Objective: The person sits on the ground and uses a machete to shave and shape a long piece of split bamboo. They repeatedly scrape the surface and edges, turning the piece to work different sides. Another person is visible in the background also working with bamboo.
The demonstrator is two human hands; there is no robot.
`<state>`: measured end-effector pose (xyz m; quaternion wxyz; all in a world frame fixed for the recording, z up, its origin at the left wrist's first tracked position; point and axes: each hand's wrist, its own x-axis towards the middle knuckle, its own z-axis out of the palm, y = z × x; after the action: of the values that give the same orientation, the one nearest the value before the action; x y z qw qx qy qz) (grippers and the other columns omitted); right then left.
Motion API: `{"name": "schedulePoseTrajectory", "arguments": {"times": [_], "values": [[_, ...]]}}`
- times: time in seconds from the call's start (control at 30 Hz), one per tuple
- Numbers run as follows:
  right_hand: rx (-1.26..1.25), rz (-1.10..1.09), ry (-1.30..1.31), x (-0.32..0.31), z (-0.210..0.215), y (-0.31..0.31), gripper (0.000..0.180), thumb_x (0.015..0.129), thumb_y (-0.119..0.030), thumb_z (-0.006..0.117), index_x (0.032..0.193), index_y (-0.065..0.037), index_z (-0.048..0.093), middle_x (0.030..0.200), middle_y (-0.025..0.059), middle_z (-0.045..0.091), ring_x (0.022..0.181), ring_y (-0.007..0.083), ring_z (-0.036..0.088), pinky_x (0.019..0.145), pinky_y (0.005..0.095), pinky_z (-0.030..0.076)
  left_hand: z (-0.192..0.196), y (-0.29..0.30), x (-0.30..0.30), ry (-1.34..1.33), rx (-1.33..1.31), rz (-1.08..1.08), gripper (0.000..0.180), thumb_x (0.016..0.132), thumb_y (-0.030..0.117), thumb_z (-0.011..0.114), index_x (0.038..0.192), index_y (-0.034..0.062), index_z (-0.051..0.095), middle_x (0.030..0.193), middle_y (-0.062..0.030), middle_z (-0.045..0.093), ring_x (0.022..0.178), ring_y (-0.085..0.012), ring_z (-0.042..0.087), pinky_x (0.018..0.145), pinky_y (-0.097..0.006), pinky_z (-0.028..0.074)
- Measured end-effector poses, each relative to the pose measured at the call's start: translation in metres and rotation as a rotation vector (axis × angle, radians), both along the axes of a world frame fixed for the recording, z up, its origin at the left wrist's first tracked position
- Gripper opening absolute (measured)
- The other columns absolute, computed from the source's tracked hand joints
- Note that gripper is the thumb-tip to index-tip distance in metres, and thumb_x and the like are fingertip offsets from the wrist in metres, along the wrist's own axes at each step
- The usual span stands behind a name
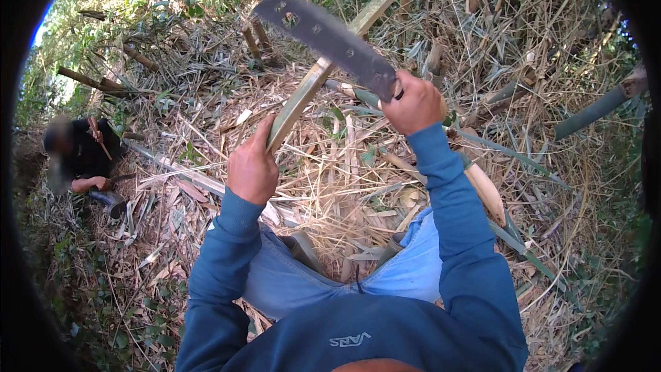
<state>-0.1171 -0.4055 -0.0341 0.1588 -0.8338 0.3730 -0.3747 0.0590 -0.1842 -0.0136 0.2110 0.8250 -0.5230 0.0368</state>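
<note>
The left hand (253, 169) grips the bamboo strip (323, 62) at its near end; the machete blade (323, 34) crosses it above, right hand (413, 102) beside.

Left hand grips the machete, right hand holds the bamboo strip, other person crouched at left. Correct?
Hands are swapped. In the head view the right hand grips the machete, and the left hand holds the bamboo strip. The other person is indeed crouched at left.

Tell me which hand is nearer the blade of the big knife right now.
Right. The right hand grips the knife's handle, directly at the base of the dark blade. The left hand sits lower and to the left, holding the split bamboo strip below the blade.
</note>
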Motion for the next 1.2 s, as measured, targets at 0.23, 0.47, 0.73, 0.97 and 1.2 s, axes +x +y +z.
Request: {"name": "schedulePoseTrajectory", "arguments": {"times": [0.23, 0.47, 0.73, 0.97, 1.2], "values": [[-0.087, 0.053, 0.008, -0.011, -0.01, -0.01, 0.037, 0.076, -0.04, 0.067, 0.068, -0.006, 0.056, 0.059, 0.0161, 0.06, 0.06, 0.0362, 0.063, 0.058, 0.0453, 0.05, -0.005, 0.006, 0.0, -0.027, -0.045, -0.029, 0.061, 0.073, -0.006, 0.056, 0.132, 0.0112, 0.049, 0.089, -0.0207, 0.065, 0.076, -0.039, 0.063, 0.067, -0.047, 0.05], [-0.006, -0.037, -0.059, -0.029, 0.0, -0.026, 0.026, 0.073, -0.033, 0.069, 0.074, -0.007, 0.063, 0.063, 0.0153, 0.063, 0.063, 0.0368, 0.064, 0.063, 0.0454, 0.051, -0.007, 0.008, -0.001, -0.015, -0.058, -0.056, 0.063, 0.072, -0.007, 0.057, 0.132, 0.0106, 0.049, 0.095, -0.021, 0.065, 0.08, -0.0386, 0.064, 0.069, -0.046, 0.051], [0.061, -0.126, -0.032, -0.045, 0.003, -0.039, 0.023, 0.073, -0.032, 0.069, 0.078, -0.009, 0.065, 0.068, 0.0151, 0.066, 0.066, 0.0359, 0.066, 0.066, 0.0452, 0.052, -0.012, 0.008, -0.002, 0.015, -0.051, -0.085, 0.062, 0.072, -0.009, 0.057, 0.131, 0.0087, 0.051, 0.095, -0.0226, 0.065, 0.081, -0.0397, 0.065, 0.07, -0.045, 0.051], [0.22, -0.305, -0.134, -0.064, 0.001, -0.077, 0.025, 0.075, -0.033, 0.068, 0.079, -0.008, 0.066, 0.068, 0.0174, 0.064, 0.067, 0.0385, 0.064, 0.066, 0.0474, 0.05, -0.017, 0.004, -0.004, 0.03, -0.069, -0.144, 0.062, 0.072, -0.009, 0.056, 0.131, 0.0087, 0.051, 0.089, -0.0248, 0.065, 0.077, -0.0405, 0.065, 0.067, -0.045, 0.051], [0.088, -0.258, -0.083, -0.065, -0.002, -0.089, 0.028, 0.075, -0.037, 0.068, 0.08, -0.009, 0.067, 0.069, 0.0168, 0.065, 0.067, 0.0376, 0.065, 0.065, 0.0464, 0.051, -0.027, 0.01, 0.007, 0.049, -0.048, -0.133, 0.066, 0.07, -0.011, 0.054, 0.132, 0.0098, 0.051, 0.093, -0.0257, 0.064, 0.078, -0.0407, 0.064, 0.068, -0.046, 0.051]]}}
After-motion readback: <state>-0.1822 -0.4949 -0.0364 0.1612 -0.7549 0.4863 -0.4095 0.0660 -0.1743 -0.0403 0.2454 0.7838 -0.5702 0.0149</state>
